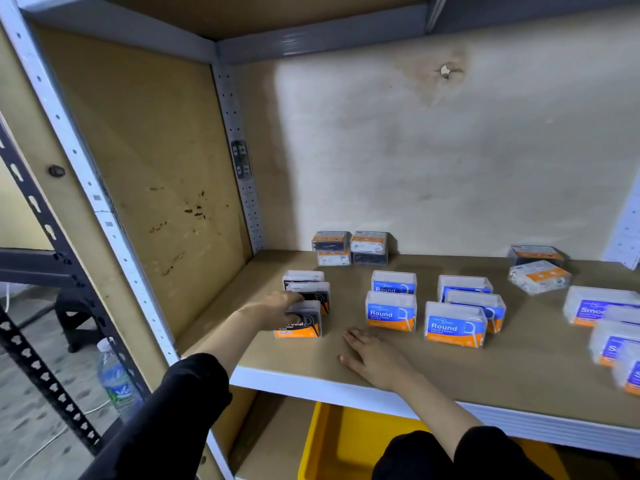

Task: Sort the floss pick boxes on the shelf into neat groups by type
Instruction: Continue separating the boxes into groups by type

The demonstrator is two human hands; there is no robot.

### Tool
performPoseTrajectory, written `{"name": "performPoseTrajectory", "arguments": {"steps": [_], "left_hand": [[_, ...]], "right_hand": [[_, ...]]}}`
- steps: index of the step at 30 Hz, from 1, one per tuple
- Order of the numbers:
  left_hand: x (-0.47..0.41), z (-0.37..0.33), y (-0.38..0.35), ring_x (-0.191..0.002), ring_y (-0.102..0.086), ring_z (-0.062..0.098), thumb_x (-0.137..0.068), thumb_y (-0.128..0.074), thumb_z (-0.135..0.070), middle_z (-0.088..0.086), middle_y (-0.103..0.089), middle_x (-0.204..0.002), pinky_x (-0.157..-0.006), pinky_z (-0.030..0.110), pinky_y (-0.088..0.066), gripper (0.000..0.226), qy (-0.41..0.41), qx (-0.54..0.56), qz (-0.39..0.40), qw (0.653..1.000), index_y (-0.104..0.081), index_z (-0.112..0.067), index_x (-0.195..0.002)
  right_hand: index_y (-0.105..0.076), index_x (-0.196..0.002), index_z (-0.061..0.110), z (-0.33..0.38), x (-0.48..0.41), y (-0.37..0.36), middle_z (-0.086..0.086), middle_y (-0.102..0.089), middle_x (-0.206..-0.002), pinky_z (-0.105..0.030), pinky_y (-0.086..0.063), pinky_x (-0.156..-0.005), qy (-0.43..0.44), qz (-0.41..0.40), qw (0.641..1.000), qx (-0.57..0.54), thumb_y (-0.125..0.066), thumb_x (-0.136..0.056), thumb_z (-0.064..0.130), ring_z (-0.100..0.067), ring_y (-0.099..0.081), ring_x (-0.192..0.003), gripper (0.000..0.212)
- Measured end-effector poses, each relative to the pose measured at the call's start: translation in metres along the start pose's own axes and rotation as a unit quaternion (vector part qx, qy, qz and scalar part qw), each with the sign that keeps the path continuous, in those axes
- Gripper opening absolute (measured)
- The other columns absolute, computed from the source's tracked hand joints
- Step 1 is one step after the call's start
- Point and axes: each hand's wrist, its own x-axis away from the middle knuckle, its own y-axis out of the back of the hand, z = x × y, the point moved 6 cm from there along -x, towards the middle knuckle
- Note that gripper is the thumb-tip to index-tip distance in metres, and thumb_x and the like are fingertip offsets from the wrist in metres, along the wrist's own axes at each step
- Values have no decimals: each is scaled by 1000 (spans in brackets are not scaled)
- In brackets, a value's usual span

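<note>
Here the left hand [273,311] grips the front black floss box [300,320] near the shelf [311,382] edge, while the right hand [375,360] lies flat, fingers spread, on bare board beside it.

1. Three black floss pick boxes [304,303] stood upright in a row at shelf [346,386] left.
2. Blue "Round" boxes [391,311] stood upright mid-shelf in two columns.
3. Purple boxes [595,306] clustered right.
4. Small boxes [349,247] stacked at back.

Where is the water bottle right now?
In the head view, the water bottle stands on the floor at lower left, outside the shelf frame, just left of the left sleeve.
</note>
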Motion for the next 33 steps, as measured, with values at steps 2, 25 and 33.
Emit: {"name": "performPoseTrajectory", "arguments": {"steps": [2,25,33], "left_hand": [[-2,0,1,-131,-40,27,-93,-52,-26,11,-43,-143,-106,32,-33,53,-4,3,-2,1000,-35,-13,-141],[-69,-20,98,-123,-52,21,-90,-56,-22,3,-54,-136,-105,33,-40,42,-51,-21,-104,993,-51,-18,-131],[-143,-27,96,-127,-47,23,-90,-54,-25,1,-46,-141,-101,32,-41,46,-49,-77,-138,986,-45,-20,-134]], "right_hand": [[-15,-148,16,0,0,0,0,-9,-158,-27,-11,-118,0,0,1000,-3,-28,-97,44,-14,-10,-146,60],[-56,-117,7,-2,-52,108,-10,-56,-126,-30,-43,-86,42,-143,989,-7,-51,-88,19,-27,-53,-116,32],[-51,-129,11,-67,-132,157,-9,-50,-136,-37,-42,-102,-29,-163,984,65,-54,-86,17,-27,-47,-125,43]]}}
